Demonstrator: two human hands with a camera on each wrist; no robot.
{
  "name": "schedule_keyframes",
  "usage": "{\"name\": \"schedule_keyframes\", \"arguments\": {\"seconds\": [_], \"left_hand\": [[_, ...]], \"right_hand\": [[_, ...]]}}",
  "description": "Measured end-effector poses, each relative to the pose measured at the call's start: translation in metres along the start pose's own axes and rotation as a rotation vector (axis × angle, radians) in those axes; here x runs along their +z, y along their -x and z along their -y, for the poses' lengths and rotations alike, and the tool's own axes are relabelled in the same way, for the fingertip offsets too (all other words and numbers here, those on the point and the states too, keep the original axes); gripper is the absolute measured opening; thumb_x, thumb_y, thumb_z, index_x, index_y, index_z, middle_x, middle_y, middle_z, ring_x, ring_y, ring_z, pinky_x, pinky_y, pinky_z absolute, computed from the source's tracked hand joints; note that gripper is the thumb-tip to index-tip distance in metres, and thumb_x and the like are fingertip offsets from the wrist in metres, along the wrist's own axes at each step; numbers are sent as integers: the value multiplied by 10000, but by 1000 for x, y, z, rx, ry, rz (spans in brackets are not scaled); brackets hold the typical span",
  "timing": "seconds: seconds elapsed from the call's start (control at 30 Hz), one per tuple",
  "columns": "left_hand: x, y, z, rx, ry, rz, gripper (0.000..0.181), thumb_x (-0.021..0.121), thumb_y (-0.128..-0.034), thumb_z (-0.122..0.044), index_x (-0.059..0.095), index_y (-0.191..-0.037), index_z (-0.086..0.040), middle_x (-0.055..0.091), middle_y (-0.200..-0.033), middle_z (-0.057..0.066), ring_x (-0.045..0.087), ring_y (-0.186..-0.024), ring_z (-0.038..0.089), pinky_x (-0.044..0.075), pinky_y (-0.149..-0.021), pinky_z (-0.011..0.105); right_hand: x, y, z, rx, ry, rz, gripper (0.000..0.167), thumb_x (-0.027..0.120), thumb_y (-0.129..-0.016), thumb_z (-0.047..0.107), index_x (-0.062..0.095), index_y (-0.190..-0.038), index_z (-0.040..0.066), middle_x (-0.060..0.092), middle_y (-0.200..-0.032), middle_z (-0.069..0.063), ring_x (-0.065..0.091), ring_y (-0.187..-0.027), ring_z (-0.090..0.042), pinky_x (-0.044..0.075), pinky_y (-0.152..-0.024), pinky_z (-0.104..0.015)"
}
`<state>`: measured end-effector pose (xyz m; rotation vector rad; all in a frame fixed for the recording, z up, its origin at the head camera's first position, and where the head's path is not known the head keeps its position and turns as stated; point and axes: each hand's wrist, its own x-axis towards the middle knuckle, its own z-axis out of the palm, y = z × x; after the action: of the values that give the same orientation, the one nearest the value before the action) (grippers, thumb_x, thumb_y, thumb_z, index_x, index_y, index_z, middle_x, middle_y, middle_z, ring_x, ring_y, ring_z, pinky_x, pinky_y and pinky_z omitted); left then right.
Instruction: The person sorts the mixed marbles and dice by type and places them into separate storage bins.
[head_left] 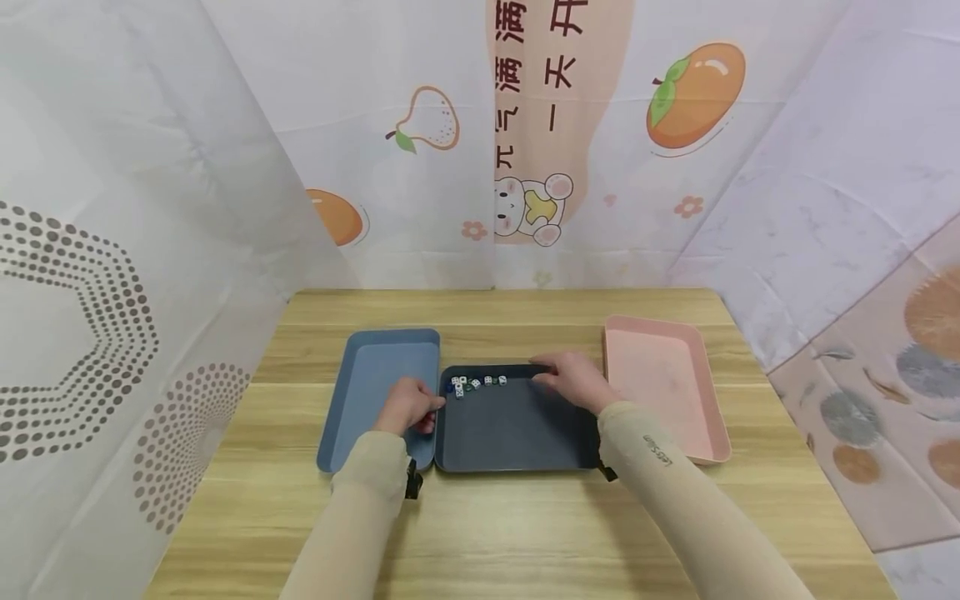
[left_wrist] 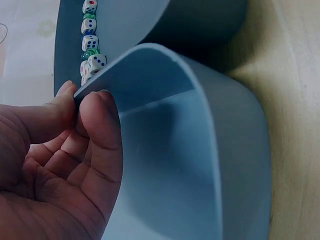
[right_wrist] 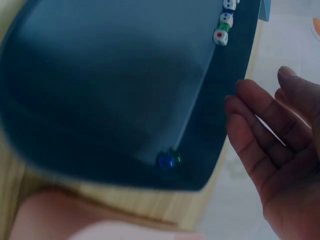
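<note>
A dark blue-grey tray (head_left: pixel 517 433) lies in the middle, with white dice (head_left: pixel 459 389) and small green and blue glassy beads gathered near its far left corner. My left hand (head_left: pixel 408 406) pinches the rim beside the lighter blue tray (left_wrist: pixel 215 150), thumb on one side and fingers on the other. Whether it grips both trays' rims there, I cannot tell. At the dark tray's far right, my right hand (right_wrist: pixel 285 135) holds its fingers loosely extended by the far rim, gripping nothing. A blue bead (right_wrist: pixel 166 160) and a green one sit in the near corner in the right wrist view.
A pink tray (head_left: pixel 660 383) lies on the right, close to the right forearm. All three trays stand on a wooden table (head_left: pixel 510 533). Behind it hangs a printed curtain (head_left: pixel 420 208), and more sheets hang at both sides.
</note>
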<state>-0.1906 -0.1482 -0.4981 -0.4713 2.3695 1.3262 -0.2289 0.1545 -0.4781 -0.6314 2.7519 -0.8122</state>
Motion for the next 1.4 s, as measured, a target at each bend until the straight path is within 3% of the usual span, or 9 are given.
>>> {"name": "schedule_keyframes", "arguments": {"seconds": [0.27,0.53,0.8,1.23,1.4], "left_hand": [[-4,3,1,-2,27,47,166,715,-963,-88,582,-911,-3,620,-710,118,594,-517,165,590,-519,301],[-4,3,5,-20,47,84,152,700,-977,-93,582,-927,-10,619,-749,130,588,-548,174,585,-528,306],[-4,0,6,-19,61,102,164,701,-973,-88,575,-901,-14,618,-749,125,588,-549,168,581,-516,294],[-6,6,-2,-29,63,105,177,697,-978,-82,565,-873,-29,610,-735,112,584,-552,162,581,-522,285],[-8,8,-5,-31,72,106,186,687,-986,-83,555,-861,-39,602,-729,105,570,-551,156,567,-521,279]], "right_hand": [[17,-11,10,51,-143,38,373,706,-978,145,679,-1340,58,766,-895,-70,689,-769,-152,565,-712,-338],[39,-22,8,61,-141,50,343,715,-966,119,703,-1303,59,753,-1022,-73,657,-820,-123,569,-737,-325],[48,-27,1,73,-126,44,349,746,-939,109,717,-1285,73,660,-762,-10,536,-669,-120,486,-649,-288],[50,-34,-1,98,-126,57,387,778,-916,129,719,-1299,109,616,-686,20,483,-615,-106,423,-596,-249],[52,-39,2,111,-119,66,379,780,-915,137,725,-1290,112,675,-716,18,543,-635,-89,454,-610,-242]]}}
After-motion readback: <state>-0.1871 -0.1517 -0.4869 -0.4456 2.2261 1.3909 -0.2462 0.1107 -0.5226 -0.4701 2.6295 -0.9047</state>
